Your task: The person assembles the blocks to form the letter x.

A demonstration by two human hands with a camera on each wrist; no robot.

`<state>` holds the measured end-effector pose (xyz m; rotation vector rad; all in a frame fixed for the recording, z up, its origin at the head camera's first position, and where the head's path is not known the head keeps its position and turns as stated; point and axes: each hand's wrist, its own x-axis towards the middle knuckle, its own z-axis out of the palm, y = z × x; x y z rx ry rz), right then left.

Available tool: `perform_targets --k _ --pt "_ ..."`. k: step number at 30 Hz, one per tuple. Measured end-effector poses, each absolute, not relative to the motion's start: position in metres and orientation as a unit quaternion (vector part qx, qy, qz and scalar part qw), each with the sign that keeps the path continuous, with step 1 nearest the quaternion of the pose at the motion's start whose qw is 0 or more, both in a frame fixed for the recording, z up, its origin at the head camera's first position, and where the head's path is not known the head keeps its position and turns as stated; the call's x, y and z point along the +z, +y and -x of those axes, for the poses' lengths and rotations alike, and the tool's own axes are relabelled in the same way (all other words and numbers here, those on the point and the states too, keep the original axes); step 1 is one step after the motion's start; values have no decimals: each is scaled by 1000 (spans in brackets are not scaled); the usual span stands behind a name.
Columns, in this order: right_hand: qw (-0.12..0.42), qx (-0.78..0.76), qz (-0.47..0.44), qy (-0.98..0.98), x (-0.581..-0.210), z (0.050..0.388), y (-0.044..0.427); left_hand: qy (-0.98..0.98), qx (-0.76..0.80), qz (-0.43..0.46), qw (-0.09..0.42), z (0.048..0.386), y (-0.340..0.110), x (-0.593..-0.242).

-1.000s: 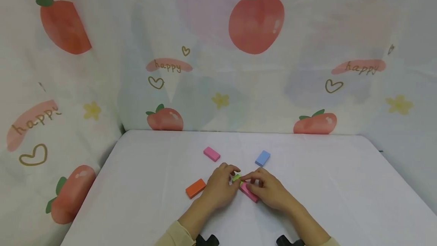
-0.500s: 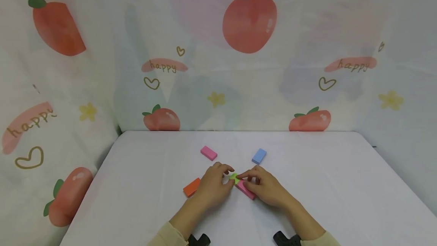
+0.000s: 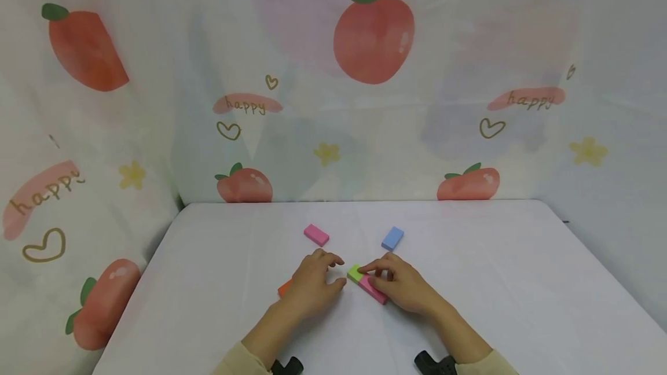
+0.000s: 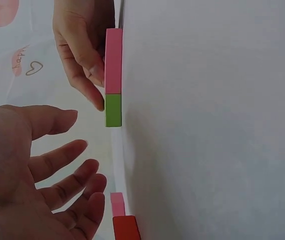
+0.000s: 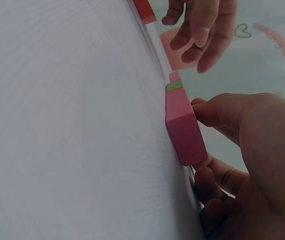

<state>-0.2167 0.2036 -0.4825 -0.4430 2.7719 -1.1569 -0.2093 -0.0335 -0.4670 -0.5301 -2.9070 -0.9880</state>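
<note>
A green block (image 3: 354, 274) and a pink block (image 3: 376, 294) lie end to end on the white table, touching in one line. My right hand (image 3: 405, 287) holds the pink block between thumb and fingers, its index fingertip resting on the green one. To the left, my left hand (image 3: 311, 285) hovers apart from the blocks, fingers loosely spread around nothing. Partly hidden behind that hand is an orange block (image 3: 284, 288). The left wrist view shows the joined green end (image 4: 113, 110) facing my left palm.
Farther back on the table lie another pink block (image 3: 316, 235) and a blue block (image 3: 392, 238). A patterned cloth (image 3: 385, 132) hangs behind the table's far edge. Black wrist straps (image 3: 435, 363) show near the bottom.
My left hand has let go of the green block and moved left, now covering more of the orange block. My right hand stays at the joined blocks. The head view has shifted slightly.
</note>
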Motion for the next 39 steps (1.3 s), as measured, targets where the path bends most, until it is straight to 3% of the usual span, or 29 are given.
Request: perform_targets --k 10,39 --pt "63 -391 135 908 -482 216 203 -939 -296 172 29 207 -49 -465" --pt "55 -392 143 907 -486 218 205 -949 -293 113 16 202 -86 -466"
